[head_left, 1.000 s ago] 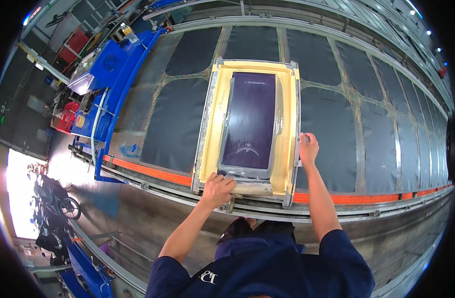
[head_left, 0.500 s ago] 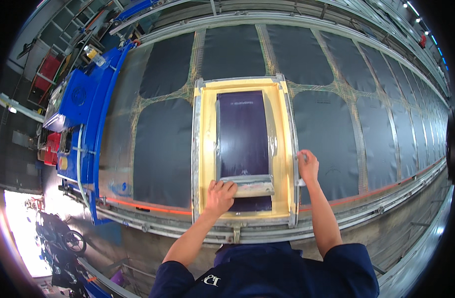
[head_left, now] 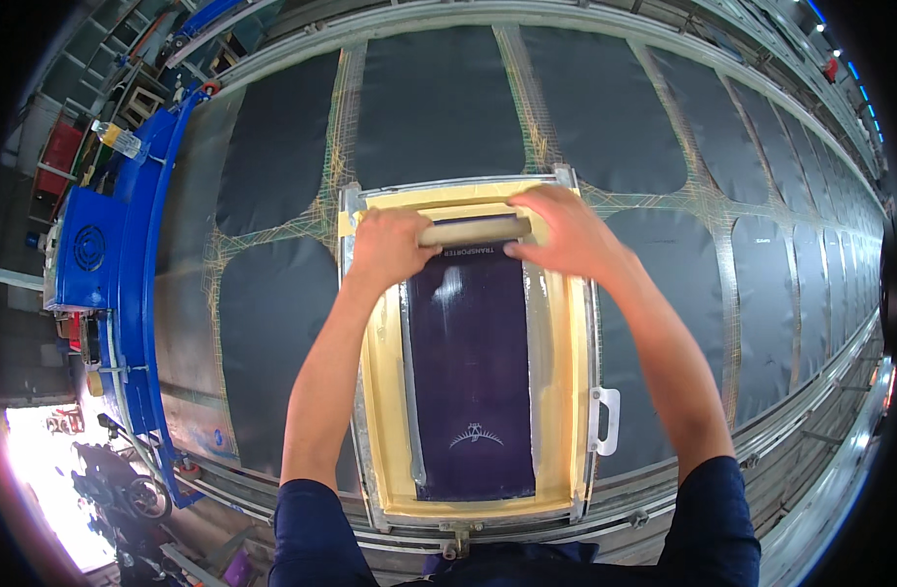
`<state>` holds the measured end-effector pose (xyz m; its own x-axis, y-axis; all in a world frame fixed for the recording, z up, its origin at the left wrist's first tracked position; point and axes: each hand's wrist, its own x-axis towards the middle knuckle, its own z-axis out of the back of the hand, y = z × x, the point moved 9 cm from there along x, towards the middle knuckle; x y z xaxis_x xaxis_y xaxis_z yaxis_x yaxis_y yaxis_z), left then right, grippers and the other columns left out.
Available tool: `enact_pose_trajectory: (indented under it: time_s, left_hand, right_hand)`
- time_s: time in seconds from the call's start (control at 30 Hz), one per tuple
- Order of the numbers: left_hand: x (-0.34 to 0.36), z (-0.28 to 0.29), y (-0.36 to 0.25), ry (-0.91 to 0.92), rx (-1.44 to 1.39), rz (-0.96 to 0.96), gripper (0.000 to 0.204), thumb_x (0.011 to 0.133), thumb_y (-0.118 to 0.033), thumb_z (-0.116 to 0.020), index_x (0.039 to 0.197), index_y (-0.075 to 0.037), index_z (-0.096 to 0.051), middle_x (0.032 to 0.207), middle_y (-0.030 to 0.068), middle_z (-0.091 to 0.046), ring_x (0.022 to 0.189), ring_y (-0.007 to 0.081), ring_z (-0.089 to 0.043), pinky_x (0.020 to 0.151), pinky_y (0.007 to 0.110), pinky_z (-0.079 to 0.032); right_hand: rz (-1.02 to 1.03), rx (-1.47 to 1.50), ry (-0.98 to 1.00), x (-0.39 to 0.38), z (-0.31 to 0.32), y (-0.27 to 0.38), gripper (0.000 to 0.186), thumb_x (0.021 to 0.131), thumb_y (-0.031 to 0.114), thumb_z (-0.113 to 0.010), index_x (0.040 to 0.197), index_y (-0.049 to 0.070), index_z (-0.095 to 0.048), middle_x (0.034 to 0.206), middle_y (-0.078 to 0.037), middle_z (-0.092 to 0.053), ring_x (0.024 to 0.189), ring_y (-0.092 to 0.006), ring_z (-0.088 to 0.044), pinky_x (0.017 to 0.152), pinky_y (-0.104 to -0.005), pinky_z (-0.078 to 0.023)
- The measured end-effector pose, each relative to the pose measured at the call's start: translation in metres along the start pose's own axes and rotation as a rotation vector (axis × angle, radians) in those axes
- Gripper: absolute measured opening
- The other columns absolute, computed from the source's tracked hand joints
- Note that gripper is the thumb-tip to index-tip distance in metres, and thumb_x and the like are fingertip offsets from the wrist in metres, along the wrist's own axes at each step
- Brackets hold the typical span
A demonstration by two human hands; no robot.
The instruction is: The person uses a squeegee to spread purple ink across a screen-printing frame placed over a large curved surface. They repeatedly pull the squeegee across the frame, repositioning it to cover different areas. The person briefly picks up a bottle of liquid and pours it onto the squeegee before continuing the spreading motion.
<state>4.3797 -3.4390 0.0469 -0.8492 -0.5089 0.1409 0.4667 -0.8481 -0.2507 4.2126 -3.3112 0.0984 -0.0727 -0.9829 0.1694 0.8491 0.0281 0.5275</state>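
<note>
A screen-printing frame [head_left: 468,508], lined with yellow tape, lies over dark sheet panels in front of me. Inside it is a dark purple mesh [head_left: 473,362] with pale lettering at the far end and a small emblem near me. A squeegee [head_left: 478,232] with a light-coloured bar lies crosswise at the far end of the mesh. My left hand [head_left: 392,245] is closed on its left end, and my right hand [head_left: 564,235] grips the right end, thumb on the near side. A white handle [head_left: 607,421] sticks out from the frame's right side.
Dark panels [head_left: 277,338], divided by taped strips, run along a long table toward the right. Metal rails [head_left: 302,516] edge its near side. At the left stands a blue machine [head_left: 96,245] with a bottle [head_left: 119,139] on it. A motorcycle [head_left: 126,489] is parked by the bright doorway.
The squeegee has gone from the near end of the mesh to the far end. My right hand has left the frame's right side and now holds the squeegee too. The head view has shifted.
</note>
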Motion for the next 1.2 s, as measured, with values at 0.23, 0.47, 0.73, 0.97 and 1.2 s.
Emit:
enact_pose_trajectory:
  time_s: [0.23, 0.47, 0.73, 0.97, 1.2]
  left_hand:
    - [0.044, -0.013, 0.025, 0.205, 0.007, 0.114, 0.033, 0.074, -0.04, -0.085, 0.088, -0.011, -0.078, 0.079, 0.0129, -0.073, 0.084, 0.0357, -0.071, 0.08, 0.048, -0.054]
    - [-0.013, -0.016, -0.006, 0.24, 0.015, 0.109, 0.026, 0.078, -0.039, -0.083, 0.088, -0.015, -0.076, 0.087, 0.0065, -0.076, 0.091, 0.0284, -0.072, 0.082, 0.044, -0.055]
    - [-0.218, -0.033, -0.109, 0.309, -0.031, 0.091, 0.02, 0.081, -0.035, -0.08, 0.087, -0.017, -0.073, 0.088, 0.0043, -0.072, 0.088, 0.0261, -0.07, 0.087, 0.042, -0.049]
    - [-0.344, -0.01, -0.18, 0.101, -0.12, 0.011, 0.024, 0.062, -0.016, -0.083, 0.083, -0.014, -0.071, 0.087, 0.0, -0.07, 0.08, 0.021, -0.067, 0.08, 0.036, -0.048]
    - [-0.209, 0.002, -0.11, 0.151, -0.002, 0.004, 0.021, 0.075, -0.028, -0.083, 0.087, -0.015, -0.073, 0.086, 0.0012, -0.071, 0.087, 0.0218, -0.069, 0.087, 0.039, -0.048]
  right_hand:
    - [-0.297, -0.219, 0.436, 0.07, -0.068, -0.045, 0.044, 0.083, 0.035, -0.085, 0.116, 0.007, -0.076, 0.1, -0.019, -0.076, 0.102, -0.0379, -0.072, 0.092, -0.047, -0.056]
    - [-0.324, -0.241, 0.479, 0.013, -0.083, -0.018, 0.042, 0.083, 0.037, -0.084, 0.115, 0.011, -0.077, 0.102, -0.017, -0.076, 0.103, -0.0351, -0.073, 0.091, -0.0453, -0.058]
    - [-0.234, -0.254, 0.505, -0.184, -0.119, 0.084, 0.034, 0.079, 0.034, -0.086, 0.101, 0.01, -0.077, 0.085, -0.018, -0.073, 0.086, -0.0365, -0.071, 0.087, -0.0451, -0.055]
    - [-0.081, -0.175, 0.296, -0.302, -0.118, 0.165, 0.029, 0.07, 0.026, -0.089, 0.091, 0.011, -0.076, 0.079, -0.009, -0.072, 0.088, -0.0279, -0.07, 0.089, -0.041, -0.051]
    - [-0.102, -0.311, 0.319, -0.175, -0.094, 0.102, 0.03, 0.078, 0.038, -0.084, 0.09, 0.012, -0.076, 0.081, -0.009, -0.073, 0.085, -0.0299, -0.071, 0.084, -0.0421, -0.052]
